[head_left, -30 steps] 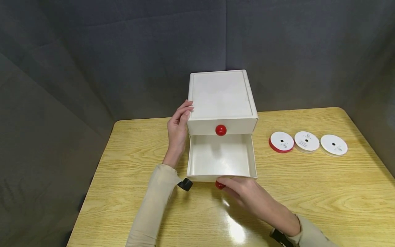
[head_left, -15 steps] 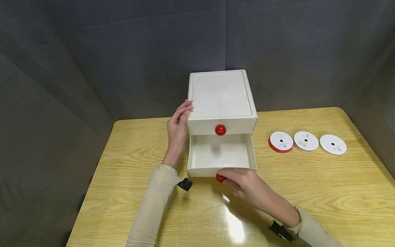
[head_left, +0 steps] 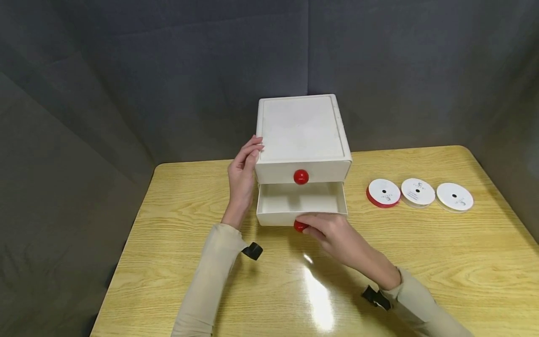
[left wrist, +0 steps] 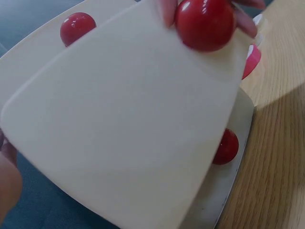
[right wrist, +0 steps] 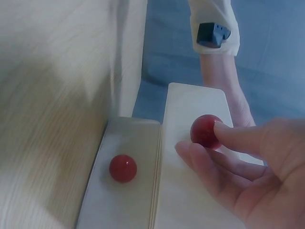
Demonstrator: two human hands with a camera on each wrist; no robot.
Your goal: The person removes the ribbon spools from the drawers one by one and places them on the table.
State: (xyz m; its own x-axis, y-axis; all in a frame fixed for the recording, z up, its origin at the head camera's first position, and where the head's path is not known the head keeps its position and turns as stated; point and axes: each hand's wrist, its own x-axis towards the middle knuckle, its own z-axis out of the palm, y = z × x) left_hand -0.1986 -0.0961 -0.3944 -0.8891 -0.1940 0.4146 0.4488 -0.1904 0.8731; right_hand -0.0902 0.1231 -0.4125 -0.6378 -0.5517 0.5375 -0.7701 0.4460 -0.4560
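In the head view, a white cabinet (head_left: 301, 128) stands at the tabletop's (head_left: 181, 201) back edge, its middle drawer (head_left: 275, 219) partly out; the right hand (head_left: 338, 238) pinches its red knob (head_left: 299, 226), the left hand (head_left: 242, 175) rests loose fingers on the cabinet's left edge, and three spools (head_left: 418, 192) lie toward the back right corner. The left wrist view shows an upper knob (left wrist: 77, 27) and a lower knob (left wrist: 226, 147) too. In the right wrist view, thumb and fingers clasp the middle one.

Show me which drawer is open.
The middle drawer, whose red knob the right hand pinches: it alone juts out, while the top drawer above and the bottom drawer below sit back behind its front.
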